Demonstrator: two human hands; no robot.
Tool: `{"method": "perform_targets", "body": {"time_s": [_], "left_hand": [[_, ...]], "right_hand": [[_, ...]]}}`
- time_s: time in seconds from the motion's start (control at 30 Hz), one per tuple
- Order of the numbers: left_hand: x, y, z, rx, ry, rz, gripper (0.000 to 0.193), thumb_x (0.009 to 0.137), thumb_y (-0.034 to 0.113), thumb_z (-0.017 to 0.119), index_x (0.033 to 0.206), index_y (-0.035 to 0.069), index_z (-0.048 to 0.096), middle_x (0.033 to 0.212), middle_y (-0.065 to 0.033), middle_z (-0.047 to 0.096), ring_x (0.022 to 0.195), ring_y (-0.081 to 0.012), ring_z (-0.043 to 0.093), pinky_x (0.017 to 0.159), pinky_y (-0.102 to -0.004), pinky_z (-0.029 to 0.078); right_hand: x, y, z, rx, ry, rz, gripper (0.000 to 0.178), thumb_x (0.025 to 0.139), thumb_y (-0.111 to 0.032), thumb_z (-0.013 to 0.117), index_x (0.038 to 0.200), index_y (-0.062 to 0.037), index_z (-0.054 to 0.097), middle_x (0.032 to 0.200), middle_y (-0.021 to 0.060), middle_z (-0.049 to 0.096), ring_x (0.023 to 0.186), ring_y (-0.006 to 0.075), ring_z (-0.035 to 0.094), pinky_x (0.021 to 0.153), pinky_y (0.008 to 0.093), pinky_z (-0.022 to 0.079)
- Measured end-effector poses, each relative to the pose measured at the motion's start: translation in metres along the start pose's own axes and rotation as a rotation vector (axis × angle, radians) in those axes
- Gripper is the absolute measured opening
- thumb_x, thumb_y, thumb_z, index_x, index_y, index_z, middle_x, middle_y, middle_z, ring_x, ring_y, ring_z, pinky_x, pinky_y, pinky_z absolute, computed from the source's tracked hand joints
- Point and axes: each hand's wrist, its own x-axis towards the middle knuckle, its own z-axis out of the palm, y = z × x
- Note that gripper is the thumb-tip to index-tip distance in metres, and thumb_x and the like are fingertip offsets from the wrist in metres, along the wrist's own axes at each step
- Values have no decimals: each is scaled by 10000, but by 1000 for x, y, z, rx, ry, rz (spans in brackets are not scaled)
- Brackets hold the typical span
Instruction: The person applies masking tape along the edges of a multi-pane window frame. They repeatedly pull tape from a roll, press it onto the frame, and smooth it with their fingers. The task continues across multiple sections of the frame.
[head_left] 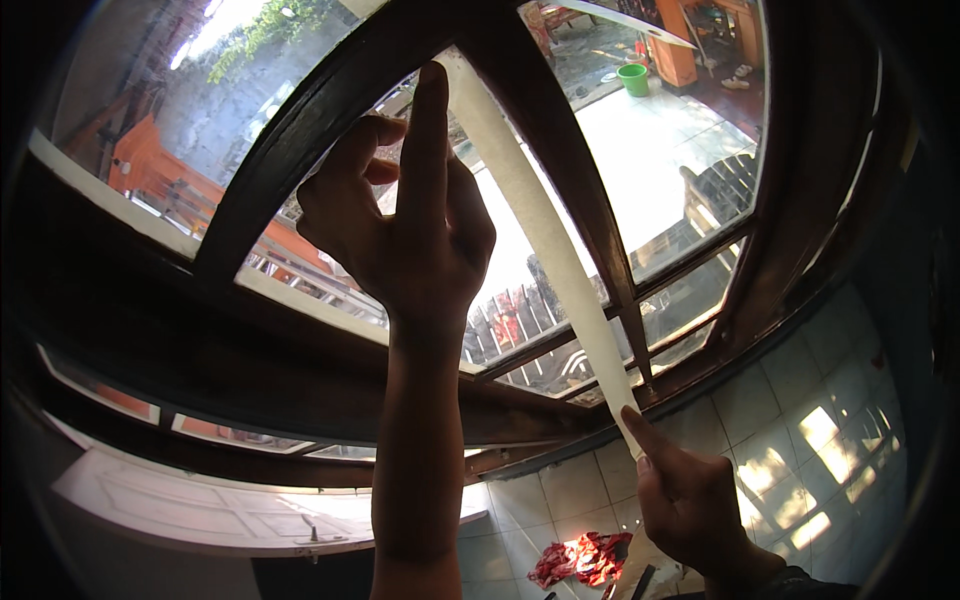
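Observation:
A long, pale cream strip of masking tape (545,235) runs slantwise along a dark wooden window frame (575,150), from its top corner down to the lower right. My left hand (400,220) is raised in front of the glass. Its index finger stretches up and touches the frame corner beside the strip's upper end; the other fingers are bent and apart, gripping nothing. Lower right, my right hand (695,500) pinches the strip's lower end, with the index finger laid along it. Between the two hands the strip hangs fairly straight, slightly curved.
Dark window bars divide the glass panes. Outside are a green bucket (633,79), an orange post and a chair. Below lie a white panelled door (210,500), pale floor tiles (570,495) with sunlit patches, and a crumpled red cloth (582,558) beside some dark tools.

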Motion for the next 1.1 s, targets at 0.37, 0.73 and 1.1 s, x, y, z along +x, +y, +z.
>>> {"method": "perform_targets", "body": {"time_s": [0.37, 0.73, 1.1], "left_hand": [[6, 8, -8, 20, -34, -90, 368, 1082, 146, 600, 1384, 197, 804, 1116, -37, 562, 955, -185, 487, 803, -356, 406], [11, 12, 3, -2, 108, -189, 359, 880, 405, 956, 1189, 237, 883, 1058, 7, 581, 999, -166, 566, 775, -348, 474], [9, 14, 10, -49, 155, -168, 427, 820, 403, 1006, 1194, 241, 878, 1089, -6, 623, 1035, -171, 603, 778, -342, 528]], "right_hand": [[-11, -19, -15, -18, 29, 64, 569, 985, -23, 631, 1552, -67, 649, 637, 161, 584, 512, 256, 611, 574, 396, 508], [41, 24, 19, -55, 130, -56, 604, 985, -23, 644, 1584, -99, 619, 758, 200, 674, 652, 358, 723, 623, 459, 546], [77, 46, 33, -44, 161, -62, 567, 1018, -59, 631, 1580, -134, 633, 610, 185, 533, 511, 251, 596, 570, 412, 483]]}}
